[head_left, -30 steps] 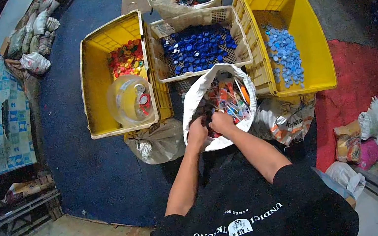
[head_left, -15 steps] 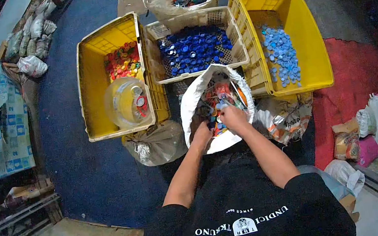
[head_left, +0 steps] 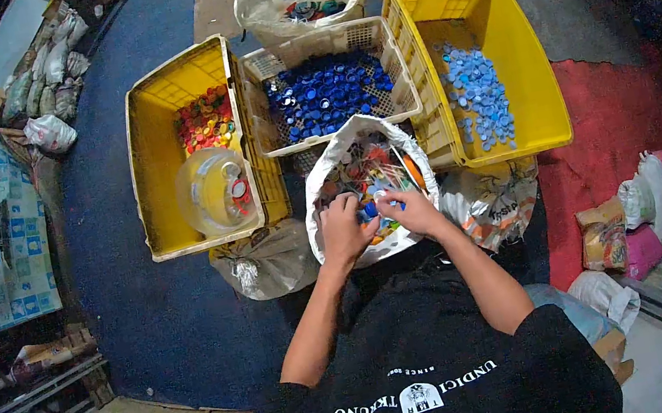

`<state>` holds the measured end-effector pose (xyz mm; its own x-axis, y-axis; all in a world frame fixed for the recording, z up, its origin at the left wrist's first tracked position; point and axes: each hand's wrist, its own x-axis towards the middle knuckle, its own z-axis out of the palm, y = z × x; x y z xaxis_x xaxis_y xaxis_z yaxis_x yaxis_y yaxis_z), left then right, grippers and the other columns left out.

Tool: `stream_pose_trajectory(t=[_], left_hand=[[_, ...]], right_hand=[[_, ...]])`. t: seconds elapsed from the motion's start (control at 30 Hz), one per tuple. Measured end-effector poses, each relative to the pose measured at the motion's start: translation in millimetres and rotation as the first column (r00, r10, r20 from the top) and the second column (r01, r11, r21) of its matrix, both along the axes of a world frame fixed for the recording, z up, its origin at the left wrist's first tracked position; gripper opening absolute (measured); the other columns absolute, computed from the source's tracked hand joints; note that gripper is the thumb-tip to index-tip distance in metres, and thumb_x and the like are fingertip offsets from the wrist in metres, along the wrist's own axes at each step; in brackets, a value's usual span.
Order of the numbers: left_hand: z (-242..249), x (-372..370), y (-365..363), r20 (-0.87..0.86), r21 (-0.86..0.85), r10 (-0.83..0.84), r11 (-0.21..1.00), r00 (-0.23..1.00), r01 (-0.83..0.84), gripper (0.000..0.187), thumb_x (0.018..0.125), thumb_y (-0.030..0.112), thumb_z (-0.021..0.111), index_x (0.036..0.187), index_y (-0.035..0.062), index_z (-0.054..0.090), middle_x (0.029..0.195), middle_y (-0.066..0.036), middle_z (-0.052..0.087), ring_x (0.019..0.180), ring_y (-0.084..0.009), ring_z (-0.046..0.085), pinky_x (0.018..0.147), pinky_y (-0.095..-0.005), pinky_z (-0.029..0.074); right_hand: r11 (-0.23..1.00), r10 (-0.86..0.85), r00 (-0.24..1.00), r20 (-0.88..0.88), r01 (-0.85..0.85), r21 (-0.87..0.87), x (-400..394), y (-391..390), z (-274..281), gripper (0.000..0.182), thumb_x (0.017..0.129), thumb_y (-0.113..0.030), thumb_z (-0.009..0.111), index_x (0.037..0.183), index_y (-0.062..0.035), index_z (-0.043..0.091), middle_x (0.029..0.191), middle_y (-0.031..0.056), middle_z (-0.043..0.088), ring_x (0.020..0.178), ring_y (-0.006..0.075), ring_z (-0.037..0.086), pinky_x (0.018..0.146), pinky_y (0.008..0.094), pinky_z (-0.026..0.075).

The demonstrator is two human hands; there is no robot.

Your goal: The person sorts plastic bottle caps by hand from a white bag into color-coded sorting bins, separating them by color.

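Note:
A white woven sack (head_left: 318,182) stands open in front of me, filled with mixed coloured bottle caps and thin sticks. Both hands are at its mouth, close together. My left hand (head_left: 343,231) is curled over the left side of the contents, with a blue bottle cap (head_left: 369,210) at its thumb and fingertips. On the right, my right hand (head_left: 411,212) pinches blue and whitish caps between thumb and fingers; their exact number is partly hidden.
Dark blue caps fill a cream crate (head_left: 410,106) behind the sack. A left yellow bin (head_left: 155,175) holds red and yellow caps and a clear round container (head_left: 206,194). Light blue caps lie in a right yellow bin (head_left: 535,93). Tied sacks (head_left: 266,261) stand below.
Both hands have risen from deep among the caps to the sack's mouth, and blue caps now show at the fingertips. The view has shifted slightly.

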<state>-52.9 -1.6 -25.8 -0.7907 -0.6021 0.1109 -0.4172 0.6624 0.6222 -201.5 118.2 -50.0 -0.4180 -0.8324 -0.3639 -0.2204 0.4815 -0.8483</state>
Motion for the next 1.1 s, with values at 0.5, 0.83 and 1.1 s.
stream_pose_trajectory(t=[0.5,0.83,1.1], left_hand=[[8,-17,4,-0.026,0.843,0.024,0.538,0.999,0.009,0.07,0.087,0.049,0.06,0.139,0.0091,0.037,0.134,-0.015,0.044,0.112,-0.0299,0.052,0.094,-0.0494,0.042],[-26,-4,38,0.11,0.801,0.455,-0.566,0.884,0.192,0.04,0.095,0.042,0.05,0.112,0.0062,0.055,0.099,-0.013,0.061,0.088,-0.0246,0.062,0.075,-0.0393,0.056],[3,2,41,0.139,0.716,0.495,-0.649,0.858,0.258,0.038,0.097,0.036,0.045,0.114,0.0035,0.053,0.102,-0.012,0.061,0.087,-0.0257,0.063,0.08,-0.0387,0.056]], right_hand=[[0.9,-0.206,0.148,0.967,0.416,0.128,-13,27,37,0.04,0.093,-0.036,0.043,0.112,-0.0031,0.057,0.06,-0.0047,0.034,0.04,0.0062,0.025,0.043,0.024,0.023],[0.971,0.194,0.932,-0.306,-0.226,-0.072,20,29,105,0.033,0.085,-0.012,0.062,0.117,-0.0042,0.059,0.108,0.02,0.059,0.099,0.0357,0.059,0.085,0.041,0.047],[0.958,0.228,0.894,-0.387,-0.277,-0.076,44,9,123,0.041,0.085,-0.018,0.063,0.123,-0.0055,0.053,0.115,0.0195,0.053,0.103,0.0371,0.056,0.088,0.0419,0.047]])
